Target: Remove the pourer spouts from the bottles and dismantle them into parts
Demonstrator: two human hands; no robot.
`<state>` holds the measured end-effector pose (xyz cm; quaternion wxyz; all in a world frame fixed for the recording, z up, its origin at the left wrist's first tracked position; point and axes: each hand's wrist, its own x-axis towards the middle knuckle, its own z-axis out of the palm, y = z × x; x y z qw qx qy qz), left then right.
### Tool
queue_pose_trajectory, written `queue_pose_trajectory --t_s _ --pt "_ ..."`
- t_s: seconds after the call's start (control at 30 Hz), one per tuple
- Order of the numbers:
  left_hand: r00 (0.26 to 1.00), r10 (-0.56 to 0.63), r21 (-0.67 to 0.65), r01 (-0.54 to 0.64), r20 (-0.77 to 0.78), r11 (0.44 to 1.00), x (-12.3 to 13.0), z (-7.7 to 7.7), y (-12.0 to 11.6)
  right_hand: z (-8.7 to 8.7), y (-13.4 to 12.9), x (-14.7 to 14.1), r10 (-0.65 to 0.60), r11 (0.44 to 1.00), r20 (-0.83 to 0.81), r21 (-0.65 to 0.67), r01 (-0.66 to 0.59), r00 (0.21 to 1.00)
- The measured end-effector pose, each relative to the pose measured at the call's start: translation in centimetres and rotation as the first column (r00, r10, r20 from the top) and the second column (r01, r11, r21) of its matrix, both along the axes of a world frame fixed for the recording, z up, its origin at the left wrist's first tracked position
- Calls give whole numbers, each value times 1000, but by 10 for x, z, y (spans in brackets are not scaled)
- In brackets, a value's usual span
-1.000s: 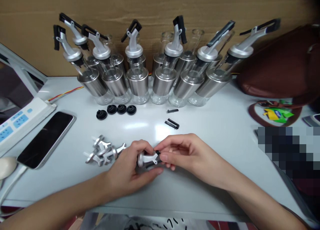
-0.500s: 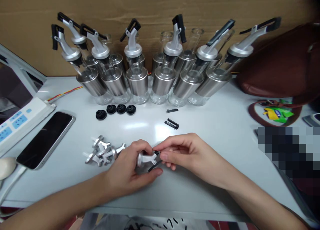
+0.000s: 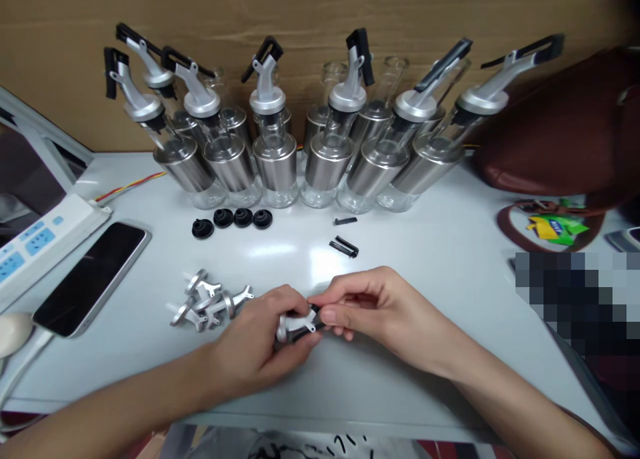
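Over the near part of the worktop [image 3: 440, 259], a silver pourer spout [image 3: 298, 324] lay sideways, its long axis running across the view, collar [image 3: 282, 328] leftward, black tip [image 3: 314, 310] pointing right. The left hand [image 3: 260, 326] had its grip curled around the collar end; the right hand [image 3: 373, 306] was pinched closed at the tip. A black lever [image 3: 303, 334] lined the satin body's near side.

The left hand [image 3: 259, 336] and right hand [image 3: 376, 304] hold a curved, silver-coloured, black-levered pourer spout [image 3: 300, 324] between them, metal-sleeved clear glass bottles [image 3: 275, 164] standing beyond both.
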<state>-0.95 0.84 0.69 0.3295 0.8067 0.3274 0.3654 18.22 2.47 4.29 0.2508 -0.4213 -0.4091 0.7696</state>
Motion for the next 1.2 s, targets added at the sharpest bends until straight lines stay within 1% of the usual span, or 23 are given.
queue_pose_trajectory --t_s 0.17,0.37,0.5,0.57,0.63,0.7,0.77,0.83,0.9,1.03,1.2 --pt "1000 21 48 -22 18 999 -1 -2 -2 0 -1 2 36 999 64 23 -37 997" --pt "999 -3 24 2 39 1000 1 -1 -2 1 -2 2 85 996 91 32 -88 992" --pt "998 -53 1 53 45 999 2 1 0 2 -3 1 113 993 90 21 -115 990" --pt "998 -56 -31 57 26 998 1 0 0 1 -4 1 106 994 79 21 -108 991" --pt "997 -60 -44 61 40 997 0 -1 1 1 -3 1 83 996 65 39 -86 994" --pt "992 -95 -34 98 82 995 0 -2 1 0 -2 3 60 994 60 83 -65 996" --pt "981 -161 -31 165 108 986 -1 -2 2 0 -1 4 45 988 74 143 -55 996" --pt "970 -219 -49 225 102 973 0 -2 2 -1 0 5 37 979 94 195 -55 995" --pt "964 -251 -69 258 93 964 0 -2 2 -3 0 5 30 976 100 213 -51 995" --pt "965 -230 -73 240 123 968 1 -4 3 -6 -2 3 18 983 68 182 -30 998" --pt "975 -159 -74 172 154 982 0 -6 2 -8 -5 3 -6 985 6 172 5 1000"
